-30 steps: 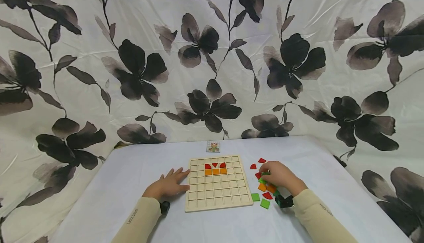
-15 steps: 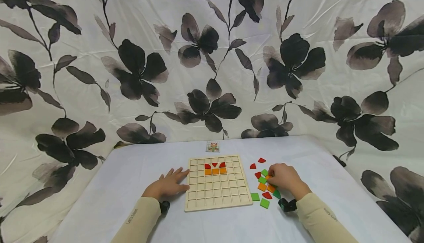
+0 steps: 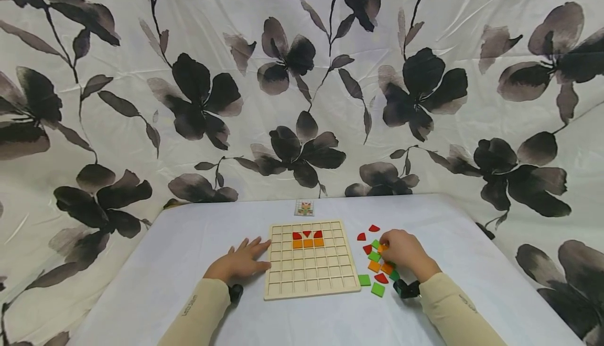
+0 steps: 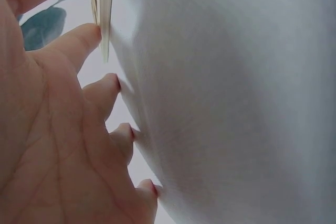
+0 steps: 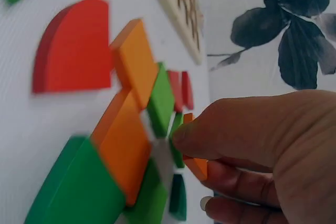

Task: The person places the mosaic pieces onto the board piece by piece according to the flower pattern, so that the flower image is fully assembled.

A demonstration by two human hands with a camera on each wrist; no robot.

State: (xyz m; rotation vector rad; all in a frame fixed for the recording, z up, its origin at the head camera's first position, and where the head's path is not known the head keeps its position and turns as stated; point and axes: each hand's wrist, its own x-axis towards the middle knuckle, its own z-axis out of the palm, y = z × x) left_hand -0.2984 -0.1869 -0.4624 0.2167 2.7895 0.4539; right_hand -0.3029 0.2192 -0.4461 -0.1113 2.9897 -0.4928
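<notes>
My right hand (image 3: 408, 252) is over the loose tiles right of the board, its thumb and a finger pinching an orange tile (image 5: 197, 167). Below and around it lie green tiles (image 3: 374, 256), orange tiles (image 3: 374, 266) and red quarter-round pieces (image 5: 76, 48). My left hand (image 3: 239, 262) lies with fingers spread at the left side of the wooden grid board (image 3: 311, 275). Its index finger and thumb touch the board's edge, while the other fingertips rest on the white cloth. Toward the board's top sit a row of red pieces (image 3: 297, 236) and, under it, a row of orange squares (image 3: 308, 243).
A small pattern card (image 3: 304, 208) lies behind the board on the white-covered table (image 3: 189, 230). Behind the table hangs a flower-printed cloth (image 3: 340, 141). Two green squares (image 3: 377, 289) lie near the board's front right corner.
My right hand has shifted slightly right from the green tiles and now pinches an orange tile; a green tile it covered shows. My left hand and the board have stayed put.
</notes>
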